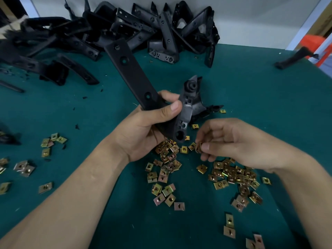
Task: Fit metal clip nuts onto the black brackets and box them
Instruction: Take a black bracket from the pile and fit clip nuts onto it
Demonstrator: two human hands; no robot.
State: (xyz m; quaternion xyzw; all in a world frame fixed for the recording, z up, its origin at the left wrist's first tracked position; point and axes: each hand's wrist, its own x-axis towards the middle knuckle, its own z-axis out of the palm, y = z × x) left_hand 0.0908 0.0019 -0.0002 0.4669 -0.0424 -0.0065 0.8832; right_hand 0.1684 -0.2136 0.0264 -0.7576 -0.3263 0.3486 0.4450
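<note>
Left hand [143,130] grips a black bracket [136,78], lifted above the scattered clip nuts [167,169]. Right hand [239,142], just right of the bracket, pinches one clip nut [199,147].

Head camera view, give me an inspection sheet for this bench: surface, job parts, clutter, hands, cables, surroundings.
Surface: dark green cloth-covered table.
Job's things: heap of black plastic brackets along the far edge; loose brass-coloured metal clip nuts scattered on the near side; no box seen.
Clutter: small black plastic flakes on the left.
Grippers: left hand grips one long black bracket; right hand pinches a clip nut.
Cables: nothing seen.
Surroundings: pale wall behind; orange object far right.
</note>
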